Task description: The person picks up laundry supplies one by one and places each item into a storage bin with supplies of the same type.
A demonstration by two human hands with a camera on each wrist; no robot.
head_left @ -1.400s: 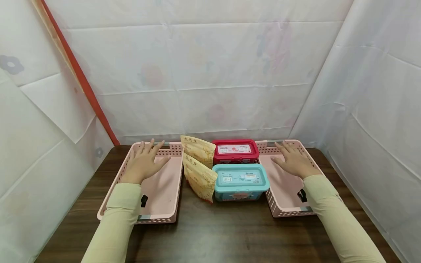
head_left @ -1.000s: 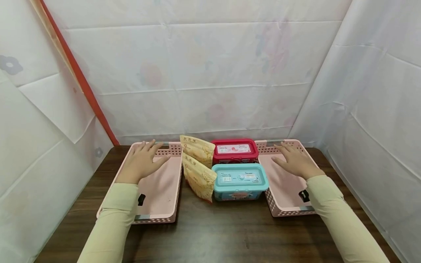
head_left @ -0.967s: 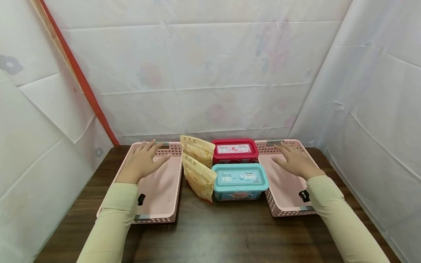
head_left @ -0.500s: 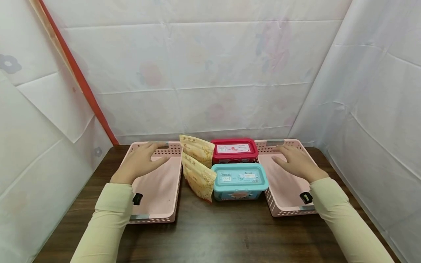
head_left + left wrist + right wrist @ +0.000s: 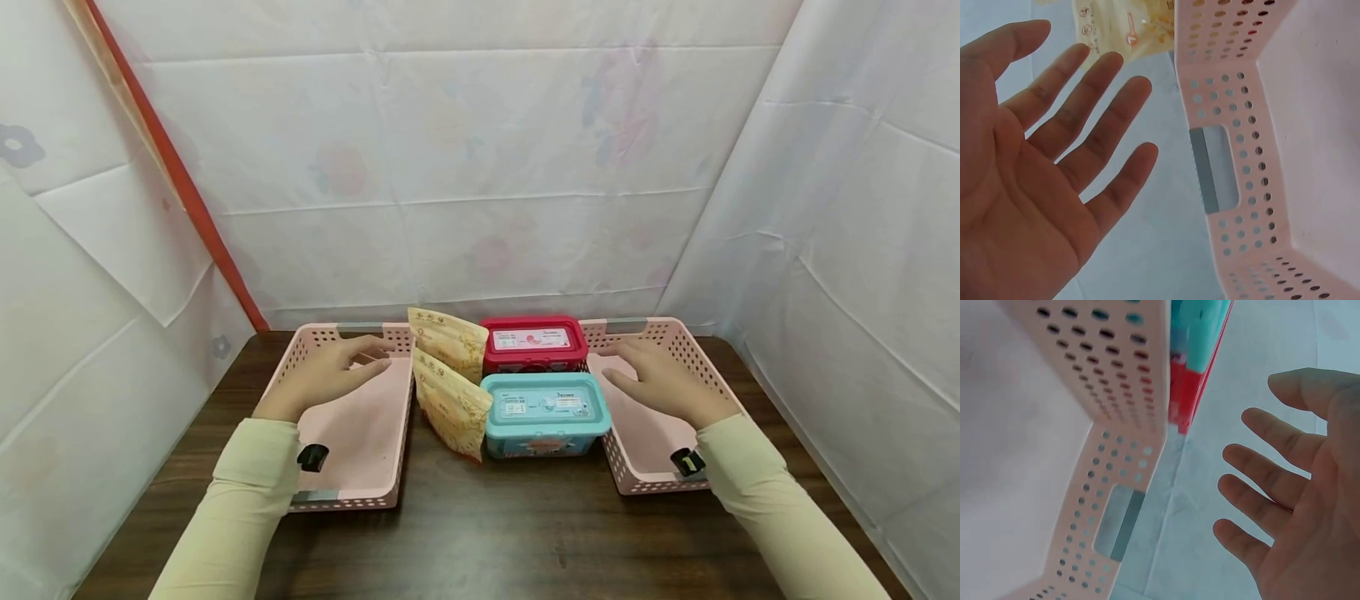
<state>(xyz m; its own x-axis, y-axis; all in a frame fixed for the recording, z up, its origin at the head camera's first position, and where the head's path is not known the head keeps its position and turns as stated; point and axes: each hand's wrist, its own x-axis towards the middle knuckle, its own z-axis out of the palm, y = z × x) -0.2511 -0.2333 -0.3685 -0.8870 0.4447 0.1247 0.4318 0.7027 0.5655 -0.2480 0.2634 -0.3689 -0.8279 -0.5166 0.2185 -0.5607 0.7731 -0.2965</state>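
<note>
Soft, even light, pale sheen on the tabletop [image 5: 480,537], wrist views dimmer, hazier.

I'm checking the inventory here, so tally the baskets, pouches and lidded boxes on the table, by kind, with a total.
Pink baskets: 2
Yellow pouches: 2
Lidded boxes, one red and one turquoise: 2
Total: 6

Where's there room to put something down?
The table is bare in front of the teal box and front bag. The left basket and right basket show bare floor too. It's crowded between the baskets, with the back bag and red box there too.
</note>
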